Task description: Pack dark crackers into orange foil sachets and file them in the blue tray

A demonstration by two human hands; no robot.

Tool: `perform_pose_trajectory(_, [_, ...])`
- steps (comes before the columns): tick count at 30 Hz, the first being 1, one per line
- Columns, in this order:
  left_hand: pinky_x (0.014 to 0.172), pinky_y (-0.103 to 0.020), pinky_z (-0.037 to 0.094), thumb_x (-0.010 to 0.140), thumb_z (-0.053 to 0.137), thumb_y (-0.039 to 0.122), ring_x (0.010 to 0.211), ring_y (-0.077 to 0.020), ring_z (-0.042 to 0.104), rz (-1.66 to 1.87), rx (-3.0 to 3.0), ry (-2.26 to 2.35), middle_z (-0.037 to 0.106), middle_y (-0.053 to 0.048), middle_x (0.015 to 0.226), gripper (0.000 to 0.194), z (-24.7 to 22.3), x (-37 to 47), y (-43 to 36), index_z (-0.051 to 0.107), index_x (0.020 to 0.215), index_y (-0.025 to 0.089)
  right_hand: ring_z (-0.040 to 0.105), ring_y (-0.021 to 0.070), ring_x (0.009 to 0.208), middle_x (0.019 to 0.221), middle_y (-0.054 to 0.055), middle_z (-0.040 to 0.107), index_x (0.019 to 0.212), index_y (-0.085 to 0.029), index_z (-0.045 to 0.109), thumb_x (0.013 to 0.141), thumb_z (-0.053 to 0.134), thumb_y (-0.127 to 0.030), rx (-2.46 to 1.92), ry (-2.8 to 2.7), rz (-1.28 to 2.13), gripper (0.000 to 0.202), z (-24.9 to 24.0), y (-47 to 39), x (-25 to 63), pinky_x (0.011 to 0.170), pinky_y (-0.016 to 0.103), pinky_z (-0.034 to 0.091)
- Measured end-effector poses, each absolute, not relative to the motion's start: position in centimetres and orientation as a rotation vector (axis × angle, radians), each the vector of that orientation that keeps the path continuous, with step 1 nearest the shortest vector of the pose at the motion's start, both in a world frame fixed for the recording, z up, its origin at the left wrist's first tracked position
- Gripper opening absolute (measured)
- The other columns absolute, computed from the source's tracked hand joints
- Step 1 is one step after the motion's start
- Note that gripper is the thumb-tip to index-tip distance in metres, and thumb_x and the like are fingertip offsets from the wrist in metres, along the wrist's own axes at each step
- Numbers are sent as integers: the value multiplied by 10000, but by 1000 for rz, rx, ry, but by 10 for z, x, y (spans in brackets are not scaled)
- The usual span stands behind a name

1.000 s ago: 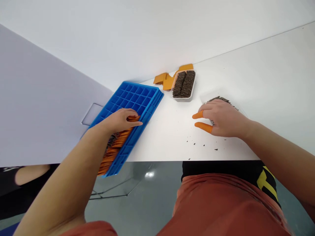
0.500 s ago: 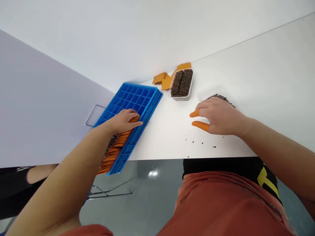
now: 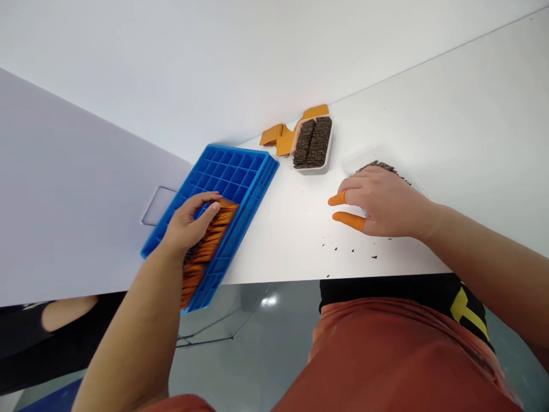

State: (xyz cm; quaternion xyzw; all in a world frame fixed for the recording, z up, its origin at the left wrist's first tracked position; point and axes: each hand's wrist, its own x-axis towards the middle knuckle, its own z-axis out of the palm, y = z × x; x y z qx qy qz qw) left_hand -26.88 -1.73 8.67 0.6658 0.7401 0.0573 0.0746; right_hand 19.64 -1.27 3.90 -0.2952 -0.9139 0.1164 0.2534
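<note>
My left hand (image 3: 189, 226) is over the blue compartment tray (image 3: 234, 237), its thumb and fingers slightly apart with nothing visible between them. Below it, several orange sleeves (image 3: 211, 243) stand packed in a row along the tray's near side, with dark pieces beside them partly hidden by my hand. My right hand (image 3: 377, 203) wears orange finger cots on thumb and forefinger, which are spread apart. It rests over a clear container (image 3: 358, 163) of dark, thin pieces (image 3: 380, 166), covering most of them.
A clear tub (image 3: 328, 163) holds two rows of dark flat pieces. Orange flat sleeves (image 3: 285, 141) lie by it against the wall. Dark crumbs (image 3: 374, 257) dot the white table (image 3: 278, 246). A wire loop (image 3: 150, 206) is left of the tray. Another person's arm (image 3: 68, 312) shows at lower left.
My left hand has drawn back to the left over the tray, and its thumb has come nearer the fingers. More orange sleeves now show. My right hand has hardly moved.
</note>
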Motion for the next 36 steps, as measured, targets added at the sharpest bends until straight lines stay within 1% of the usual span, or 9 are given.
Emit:
perform_pose_trajectory(2, [1242,-508,560,966,490,754,1444,-345,664,247,1896,2265,698,-174,1520,728,87,-270,-14,634,1398,186,732,226,889,1074,81,866,1206,-197,858,1094,606,-385,-804,-2484,316,334,38,-12,196,895,394,469])
perform_pose_trajectory(5, [1199,-500,592,920,648,711,1432,-343,675,294,1752,2282,698,-173,1529,799,91,-271,-6,586,1536,206,736,227,897,1076,83,866,1214,-201,857,1094,609,-390,-820,-2485,329,334,38,-12,197,913,399,475])
perform_pose_trajectory(12, [1118,-504,616,951,602,737,1256,-325,729,188,1724,2222,735,-132,1437,833,92,-272,-5,605,1624,246,732,238,904,1042,86,854,1209,-197,859,1085,614,-384,-867,-2482,386,331,39,-11,199,919,408,469])
perform_pose_trajectory(14, [1209,-528,562,959,576,708,1365,-339,686,194,1827,2207,719,-132,1471,734,92,-270,-7,691,1502,227,726,235,905,1044,86,855,1215,-200,855,1086,617,-385,-857,-2477,374,327,39,-11,198,917,403,463])
perform_pose_trajectory(17, [1411,-532,322,919,605,662,1600,-349,506,194,2054,2144,701,-129,1469,529,92,-266,-10,798,1160,232,729,240,935,1096,95,861,1217,-196,852,1092,610,-389,-833,-2480,358,333,38,-11,196,928,404,467])
perform_pose_trajectory(21, [1434,-658,158,889,645,704,1617,-436,439,-78,2414,2036,684,-144,1469,501,89,-264,-8,813,1030,253,725,243,948,1105,97,861,1222,-192,850,1101,597,-398,-820,-2501,364,348,38,-12,196,935,407,475])
perform_pose_trajectory(23, [1395,-694,219,927,583,711,1521,-446,526,-274,2510,1978,709,-154,1429,534,87,-266,-3,816,1037,243,722,243,943,1098,95,858,1237,-195,848,1103,590,-401,-830,-2506,374,356,38,-11,197,939,412,472])
perform_pose_trajectory(28, [1279,-586,429,997,408,651,1339,-384,646,-467,2475,1897,769,-158,1315,602,84,-269,10,820,1064,218,725,259,973,1091,91,850,1248,-198,852,1094,598,-392,-876,-2511,423,355,40,-11,196,950,424,462])
perform_pose_trajectory(36, [1283,-642,417,1030,295,596,1444,-419,572,-686,2314,2025,730,-158,1459,689,81,-270,22,821,1251,211,724,267,1036,1105,103,844,1275,-192,842,1092,603,-389,-896,-2526,477,360,43,-11,195,979,416,445])
